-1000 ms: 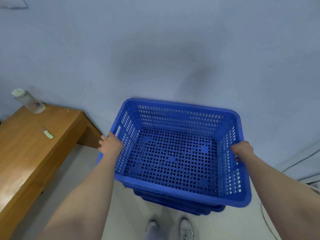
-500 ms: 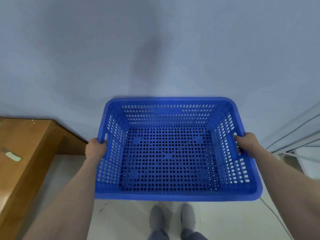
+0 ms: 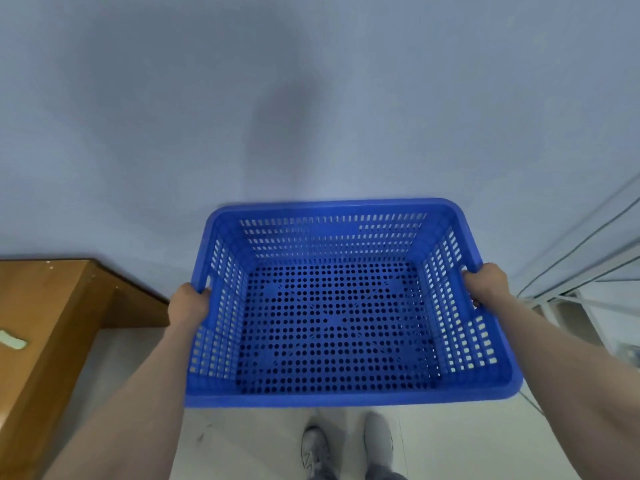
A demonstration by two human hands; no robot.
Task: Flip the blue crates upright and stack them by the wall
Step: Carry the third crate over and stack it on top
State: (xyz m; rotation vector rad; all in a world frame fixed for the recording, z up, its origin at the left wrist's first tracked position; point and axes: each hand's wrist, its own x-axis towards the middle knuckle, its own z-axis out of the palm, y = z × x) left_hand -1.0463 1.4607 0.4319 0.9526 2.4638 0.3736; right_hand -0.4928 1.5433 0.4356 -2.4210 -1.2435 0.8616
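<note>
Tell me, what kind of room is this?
Probably a plain workroom or storeroom. There is a bare grey-blue wall, a wooden table against it, cables along the right side, and a blue crate held by both hands.

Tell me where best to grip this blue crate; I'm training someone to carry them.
Grip the blue crate by the handle slots in its two short end walls, coming from outside left and right, as the left hand and right hand do. It is upright, so that keeps it level.
</note>
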